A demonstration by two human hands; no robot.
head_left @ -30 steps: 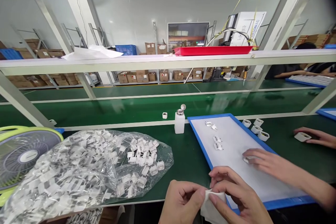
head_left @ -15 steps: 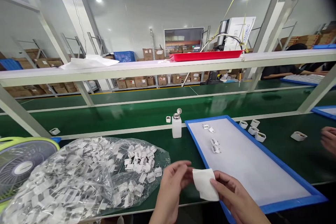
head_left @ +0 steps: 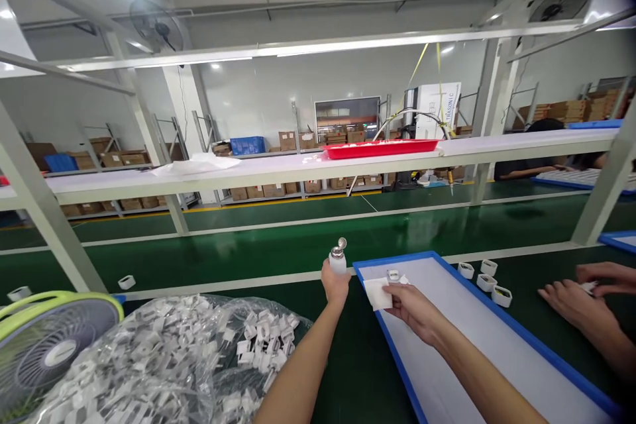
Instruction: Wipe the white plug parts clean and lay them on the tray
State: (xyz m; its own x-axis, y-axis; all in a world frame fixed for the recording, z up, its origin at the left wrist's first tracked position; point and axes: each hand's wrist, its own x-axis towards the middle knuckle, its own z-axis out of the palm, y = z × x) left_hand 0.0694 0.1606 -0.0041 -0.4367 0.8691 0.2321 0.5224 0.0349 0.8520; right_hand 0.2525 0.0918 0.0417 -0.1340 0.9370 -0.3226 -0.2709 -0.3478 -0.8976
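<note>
My left hand (head_left: 336, 286) is wrapped round a white pump bottle (head_left: 338, 262) with a metal top, its lid flipped up. In my right hand (head_left: 413, 308) a folded white cloth (head_left: 378, 294) is pinched between thumb and fingers, over the far left corner of the blue-rimmed tray (head_left: 405, 358). Just behind that hand a small white plug housing (head_left: 393, 275) shows on the tray; my hand and forearm hide other parts there. Left of my left forearm lies a clear plastic bag (head_left: 218, 324) with many white plug housings (head_left: 265, 338).
A green fan (head_left: 59, 351) stands at the left. Several white housings (head_left: 487, 283) sit right of the tray. Another person's hands (head_left: 583, 298) work at the right edge. Across the back runs a raised shelf (head_left: 278, 173) with a red tray (head_left: 380, 148).
My left hand has let go of the cloth area and reached forward to grip the bottle. My right hand has moved forward with the cloth. The view has tilted up; the other person's hands came further in.
</note>
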